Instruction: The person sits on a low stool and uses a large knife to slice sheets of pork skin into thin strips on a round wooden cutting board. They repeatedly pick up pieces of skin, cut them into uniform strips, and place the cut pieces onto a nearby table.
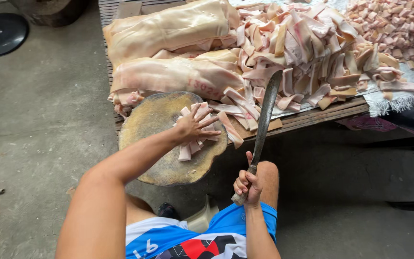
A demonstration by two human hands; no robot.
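Observation:
My left hand (192, 125) rests with fingers spread on a small bunch of pale pink pork skin strips (193, 143) lying on a round wooden chopping block (156, 117). My right hand (247, 186) grips the handle of a long dark cleaver-like knife (265, 112), held upright with its blade pointing away toward the table, to the right of the block and not touching the strips under my left hand.
Large slabs of pork skin (168, 29) lie on the wooden table (312, 115) behind the block. A heap of cut strips (303, 48) fills its middle, small diced pieces (394, 24) the far right. Concrete floor (39, 115) lies left, with a round black stand base (1, 32).

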